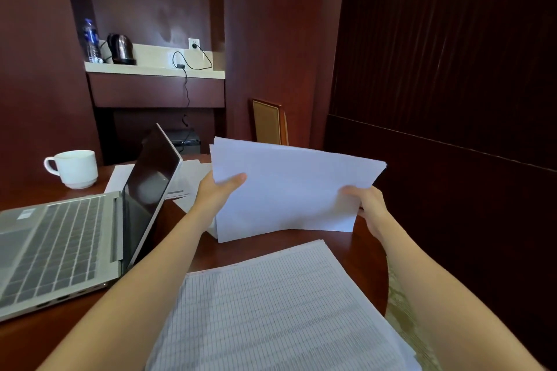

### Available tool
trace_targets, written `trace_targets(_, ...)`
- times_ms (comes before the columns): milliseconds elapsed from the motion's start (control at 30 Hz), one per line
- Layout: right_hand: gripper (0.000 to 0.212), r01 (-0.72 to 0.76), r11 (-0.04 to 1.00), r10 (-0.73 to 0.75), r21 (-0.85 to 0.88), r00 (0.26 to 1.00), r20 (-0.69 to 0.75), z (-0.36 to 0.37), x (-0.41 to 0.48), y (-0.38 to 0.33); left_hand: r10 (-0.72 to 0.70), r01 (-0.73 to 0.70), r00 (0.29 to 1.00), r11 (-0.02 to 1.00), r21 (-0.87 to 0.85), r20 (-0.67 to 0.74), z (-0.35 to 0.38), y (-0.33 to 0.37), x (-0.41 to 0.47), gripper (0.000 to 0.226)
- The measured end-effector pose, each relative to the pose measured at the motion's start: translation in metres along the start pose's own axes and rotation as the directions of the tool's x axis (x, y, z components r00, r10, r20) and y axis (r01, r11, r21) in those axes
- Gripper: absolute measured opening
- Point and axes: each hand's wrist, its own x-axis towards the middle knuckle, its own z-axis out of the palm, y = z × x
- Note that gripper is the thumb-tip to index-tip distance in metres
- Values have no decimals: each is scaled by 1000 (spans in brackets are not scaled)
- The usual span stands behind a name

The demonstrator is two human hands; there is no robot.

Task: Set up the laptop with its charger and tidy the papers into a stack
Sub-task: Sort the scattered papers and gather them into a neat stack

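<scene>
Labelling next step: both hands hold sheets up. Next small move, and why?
Probably lower the sheets onto the printed pile: left hand and right hand grip their sides, tilted up, and the pile lies just nearer.

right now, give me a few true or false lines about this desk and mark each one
1. Both the left hand and the right hand have a grip on the blank papers. True.
2. The laptop is closed. False: its lid is up and the screen is dark.
3. The mug is in the right hand. False: it stands on the table, left of the laptop's screen, with no hand on it.
4. Printed sheets lie on the table nearest the camera. True.
5. A cable is plugged into the wall socket. True.
</scene>
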Motion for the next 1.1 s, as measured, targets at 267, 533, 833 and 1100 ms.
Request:
trace_targets(267, 24, 69, 997, -69, 26, 997, -20, 5, -4, -7, 19, -23, 995, 999, -40, -100, -4, -4, 4, 51)
trace_targets(533, 21, 42, 998, -38, 54, 997, -71, 11, 4, -17, 88, -89, 994, 996, -23, -71, -2, 5, 12, 47)
trace_targets(833, 26, -2, 999, 2, -44, 1000, 11, 7, 5, 0, 6, -2, 998, 998, 68, -62, -5, -12, 8, 41)
trace_targets(1100, 11, 52, 973, -61, -226, 997, -36, 6, 11, -7, 110, -84, 984, 980, 182, -139, -2, -3, 24, 62)
